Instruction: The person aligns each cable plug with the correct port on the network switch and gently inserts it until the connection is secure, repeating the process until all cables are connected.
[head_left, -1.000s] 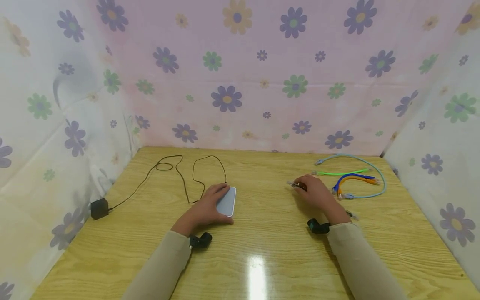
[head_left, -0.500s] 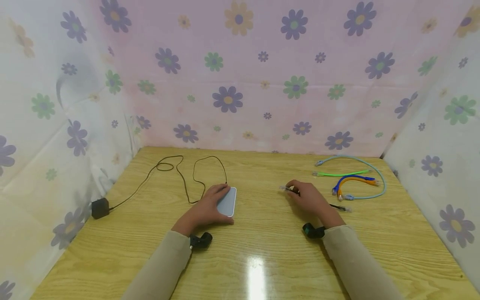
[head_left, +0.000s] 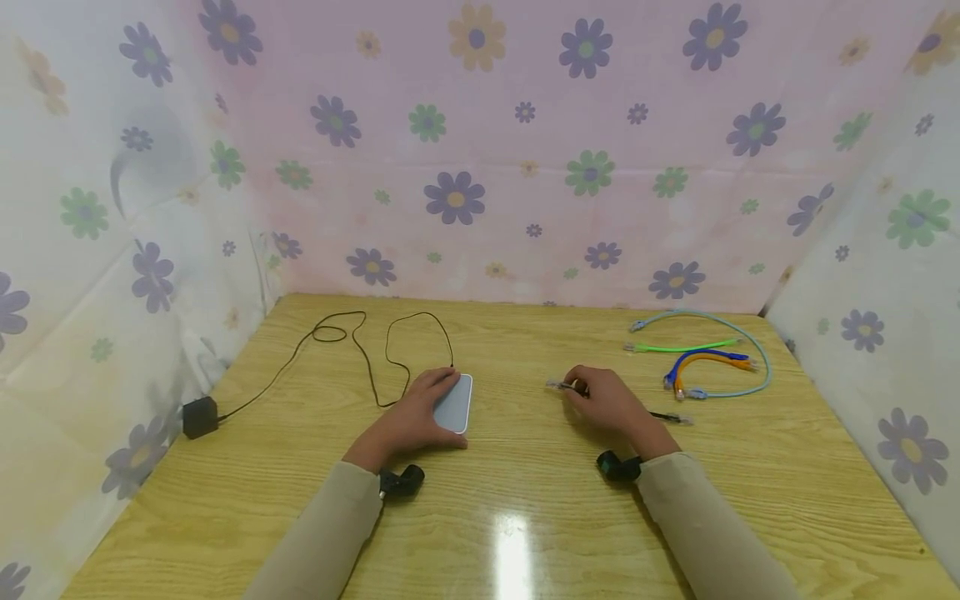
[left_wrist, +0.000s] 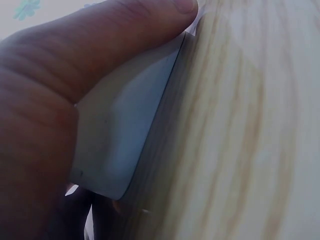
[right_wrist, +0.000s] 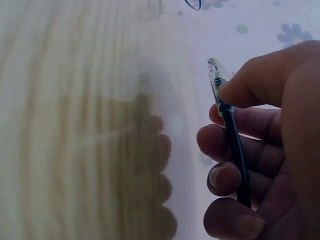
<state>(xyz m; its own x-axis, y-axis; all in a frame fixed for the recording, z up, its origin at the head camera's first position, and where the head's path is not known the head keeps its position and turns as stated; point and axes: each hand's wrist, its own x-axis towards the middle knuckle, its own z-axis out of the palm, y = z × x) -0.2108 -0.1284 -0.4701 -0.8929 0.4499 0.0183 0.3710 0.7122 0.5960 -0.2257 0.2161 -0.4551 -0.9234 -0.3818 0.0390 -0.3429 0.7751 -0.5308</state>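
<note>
My left hand (head_left: pixel 408 421) grips a flat grey-and-white box (head_left: pixel 454 406) on the table, with the thumb at its near end and the fingers at its far end. A thin black power cord (head_left: pixel 452 350) meets the box's far end. In the left wrist view the thumb lies along the box face (left_wrist: pixel 127 120); its far side is hidden. My right hand (head_left: pixel 606 402) pinches a short black Ethernet cable (right_wrist: pixel 235 140) just behind its clear plug (right_wrist: pixel 213 70), with the other fingers curled along the cable. The cable's other plug (head_left: pixel 681 419) sticks out behind the hand.
Right of my right hand lie a light-blue Ethernet cable (head_left: pixel 759 348), a green one (head_left: pixel 686 347), a blue one (head_left: pixel 686 358) and an orange one (head_left: pixel 701 356). A black power adapter (head_left: pixel 200 417) sits at the table's left edge. Flowered cloth (head_left: pixel 495 225) encloses the back and sides.
My right hand has moved left and slightly nearer with the black Ethernet cable, closer to the box. The cable's rear end now shows behind the hand. My left hand has stayed on the box.
</note>
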